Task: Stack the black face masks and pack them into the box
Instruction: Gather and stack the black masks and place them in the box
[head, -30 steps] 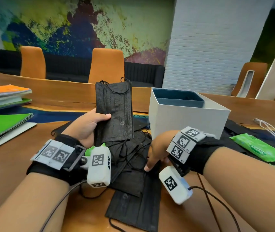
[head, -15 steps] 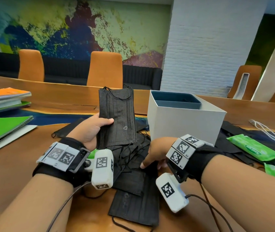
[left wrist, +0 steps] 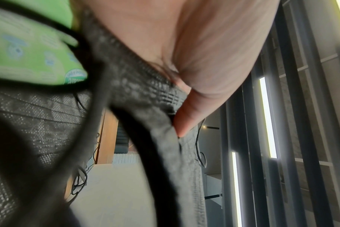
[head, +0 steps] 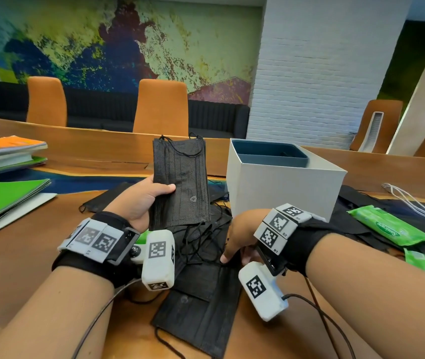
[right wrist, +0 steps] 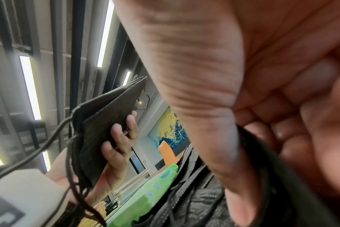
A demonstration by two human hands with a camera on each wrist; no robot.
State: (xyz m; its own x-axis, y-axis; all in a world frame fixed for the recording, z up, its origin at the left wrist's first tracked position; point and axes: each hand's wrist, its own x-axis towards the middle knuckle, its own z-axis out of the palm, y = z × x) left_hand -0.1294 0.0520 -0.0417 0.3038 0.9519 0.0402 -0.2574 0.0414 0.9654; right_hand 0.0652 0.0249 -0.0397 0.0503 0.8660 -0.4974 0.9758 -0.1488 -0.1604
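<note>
1. Gripping an upright mask stack [head: 181, 182] in left hand [head: 139, 200], thumb clamped across it, beside box [head: 281, 187].
2. Pinching a mask [head: 203, 312] from table [head: 12, 268] pile with right hand [head: 240, 237] fingers [head: 228, 255].

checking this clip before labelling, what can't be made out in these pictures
- Head view: the box floor is hidden by its own walls.
- Head view: the right hand fingertips are tucked under the palm, among the loose masks.
- Left wrist view: the held stack is blurred; no mask count.
- Right wrist view: the right hand's grip is blurred.
</note>
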